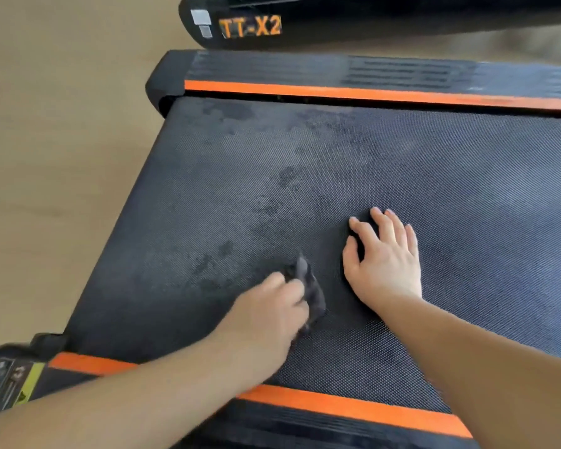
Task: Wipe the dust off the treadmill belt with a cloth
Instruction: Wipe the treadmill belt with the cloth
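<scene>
The black textured treadmill belt [402, 163] fills most of the view, greyed with dust and marked by darker smudges toward its left half. My left hand [266, 315] is closed around a small dark crumpled cloth [308, 286] and presses it on the belt near the front rail. Just to its right, my right hand [382, 254] lies flat on the belt with fingers spread and nothing in it. A darker patch of belt surrounds both hands.
Orange-striped side rails run along the far edge [337, 90] and the near edge [353, 408] of the belt. The belt's end cap [164, 82] sits at the upper left. A black part labelled TT-X2 [250, 27] lies beyond on the pale wood floor [52, 140].
</scene>
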The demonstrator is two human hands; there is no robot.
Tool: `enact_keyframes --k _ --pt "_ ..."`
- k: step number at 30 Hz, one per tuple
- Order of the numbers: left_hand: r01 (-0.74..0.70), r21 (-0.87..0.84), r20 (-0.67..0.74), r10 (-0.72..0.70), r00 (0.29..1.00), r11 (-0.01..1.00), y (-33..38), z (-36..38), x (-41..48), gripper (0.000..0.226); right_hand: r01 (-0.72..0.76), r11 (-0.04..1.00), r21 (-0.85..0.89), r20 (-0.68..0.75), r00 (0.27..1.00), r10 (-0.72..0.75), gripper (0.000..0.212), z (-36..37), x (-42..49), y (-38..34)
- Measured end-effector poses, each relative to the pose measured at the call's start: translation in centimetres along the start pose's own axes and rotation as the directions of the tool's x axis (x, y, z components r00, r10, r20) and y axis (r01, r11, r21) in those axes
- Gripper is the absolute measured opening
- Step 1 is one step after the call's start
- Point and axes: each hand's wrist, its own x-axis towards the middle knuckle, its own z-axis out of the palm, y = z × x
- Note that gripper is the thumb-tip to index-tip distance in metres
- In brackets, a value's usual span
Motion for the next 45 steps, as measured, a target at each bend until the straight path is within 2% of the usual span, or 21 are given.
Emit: enact_keyframes --k 2,4,6,8,9,11,13,15,18,21,24,27,29,32,33,35,37,39,41,43,45 --pt "-0.177 -0.009 0.032 0.178 0.984 0.984 1.2 0.0 -1.2 0.015 -0.002 1.000 0.008 0.002 1.000 0.002 0.043 -0.1 0.0 -0.1" --pt "-0.130 0.020 0.050 0.128 0.990 0.991 -1.6 -0.4 -1.0 0.011 -0.001 1.000 0.003 -0.002 1.000 0.001 0.044 0.0 -0.1 -0.1" --pt "0.124 0.080 -0.025 -0.123 0.992 0.989 -5.1 -0.3 -0.7 0.012 -0.004 1.000 0.008 0.005 1.000 0.004 0.044 0.0 0.0 -0.1" --pt "0.403 0.059 -0.148 -0.391 0.908 0.913 -5.2 -0.1 -0.6 0.014 -0.004 1.000 0.010 0.016 1.000 0.004 0.045 -0.1 0.0 -0.1" --pt "0.452 0.034 -0.173 -0.440 0.881 0.892 -3.4 0.1 -0.5 0.014 -0.006 1.000 0.006 0.016 1.000 0.006 0.045 0.0 0.0 -0.1" --pt "0.372 -0.015 -0.106 -0.372 0.922 0.928 1.6 0.5 -0.6 0.012 -0.003 1.000 0.008 0.013 1.000 0.003 0.045 0.1 0.0 0.0" --pt "0.152 -0.031 0.006 -0.152 0.988 0.988 4.8 0.4 -1.6 0.011 -0.003 1.000 0.020 0.010 1.000 0.003 0.045 0.0 0.1 0.1" --pt "0.083 -0.015 0.029 -0.082 0.996 0.996 2.3 0.1 -2.5 0.009 -0.001 1.000 0.024 0.011 1.000 0.001 0.045 0.0 0.0 0.1" --pt "0.341 0.074 -0.091 -0.334 0.938 0.937 -4.5 -0.5 -3.6 0.010 0.002 1.000 0.023 0.016 1.000 -0.003 0.046 0.1 0.0 0.1" --pt "0.549 0.051 -0.169 -0.535 0.828 0.834 -3.0 -0.4 -3.4 0.011 0.002 1.000 0.014 0.024 1.000 -0.003 0.046 0.1 0.1 0.1" --pt "0.379 -0.023 -0.079 -0.380 0.922 0.925 2.9 0.4 -2.9 0.016 -0.001 1.000 0.013 0.023 1.000 0.001 0.046 0.0 0.0 0.0" --pt "0.189 0.018 -0.019 -0.188 0.982 0.982 0.5 -0.1 -3.4 0.015 0.003 1.000 0.018 0.025 1.000 -0.004 0.047 -0.1 0.0 0.1" --pt "0.303 0.098 -0.038 -0.301 0.953 0.948 -3.7 -0.8 -4.2 0.011 0.004 1.000 0.018 0.023 1.000 -0.004 0.046 0.0 0.0 0.1" --pt "0.601 0.050 -0.186 -0.583 0.791 0.798 -5.4 -1.0 -4.6 0.011 0.005 1.000 0.019 0.017 1.000 -0.005 0.046 0.1 0.0 0.1" --pt "0.605 0.023 -0.176 -0.592 0.786 0.796 -3.7 -0.7 -4.5 0.013 0.004 1.000 0.018 0.016 1.000 -0.004 0.046 0.1 0.0 0.1" --pt "0.507 -0.040 -0.096 -0.509 0.856 0.861 1.0 0.1 -4.3 0.015 -0.001 1.000 0.017 0.020 1.000 0.001 0.046 0.1 0.0 0.1" --pt "0.312 -0.062 0.028 -0.311 0.950 0.948 4.2 0.0 -4.9 0.012 -0.004 1.000 0.018 0.027 1.000 0.003 0.046 0.0 0.0 0.1" --pt "0.190 -0.030 0.087 -0.187 0.978 0.981 2.3 -0.3 -5.3 0.010 -0.004 1.000 0.022 0.028 1.000 0.003 0.046 -0.1 0.0 0.1" --pt "0.246 0.036 0.044 -0.248 0.968 0.969 -1.9 -0.7 -5.4 0.010 -0.001 1.000 0.024 0.033 0.999 0.001 0.046 0.0 0.0 0.0" --pt "0.448 0.040 -0.099 -0.443 0.891 0.893 -4.4 -1.4 -5.5 0.011 -0.004 1.000 0.020 0.035 0.999 0.003 0.046 0.1 0.1 0.1" --pt "0.543 -0.022 -0.106 -0.542 0.834 0.839 -2.0 -1.3 -5.1 0.010 -0.003 1.000 0.017 0.038 0.999 0.002 0.046 0.1 0.1 0.1"
